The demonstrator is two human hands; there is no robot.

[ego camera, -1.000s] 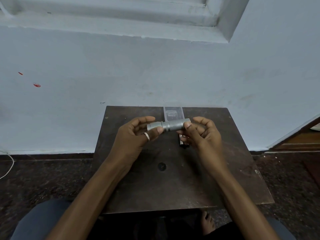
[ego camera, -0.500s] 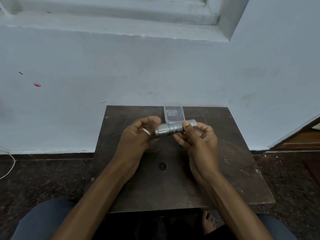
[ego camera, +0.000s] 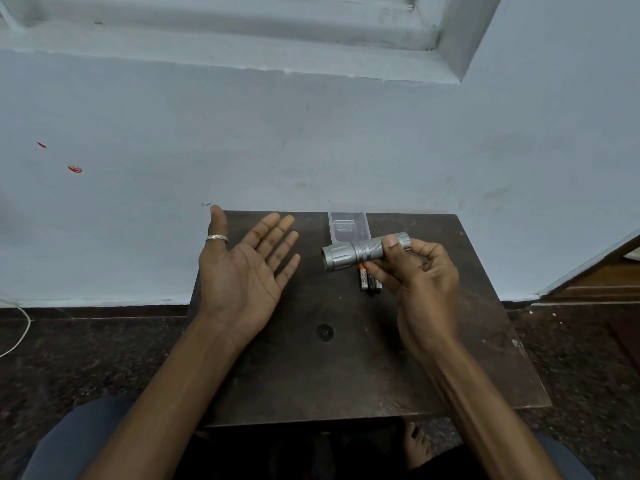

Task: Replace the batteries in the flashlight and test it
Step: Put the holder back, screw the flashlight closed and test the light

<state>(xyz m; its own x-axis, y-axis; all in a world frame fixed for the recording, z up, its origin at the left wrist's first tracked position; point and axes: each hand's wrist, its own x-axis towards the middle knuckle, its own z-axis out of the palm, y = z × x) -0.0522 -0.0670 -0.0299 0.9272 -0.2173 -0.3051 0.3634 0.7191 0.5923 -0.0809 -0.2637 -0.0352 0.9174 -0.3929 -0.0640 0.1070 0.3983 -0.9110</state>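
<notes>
A silver flashlight lies sideways in the air above the dark wooden table, its wide head pointing left. My right hand grips its knurled rear end, thumb on top. My left hand is held palm up and flat to the left of the flashlight head, fingers spread, holding nothing, a ring on the thumb. Loose batteries lie on the table just under the flashlight, partly hidden by my right fingers.
A clear plastic case sits at the table's far edge against the pale blue wall. A dark round spot marks the table's middle. Dark stone floor surrounds the table; a white cord lies at far left.
My left hand let go of the flashlight head and swung out left, opening palm up. The right hand kept the flashlight and shifted slightly right, uncovering the batteries.
</notes>
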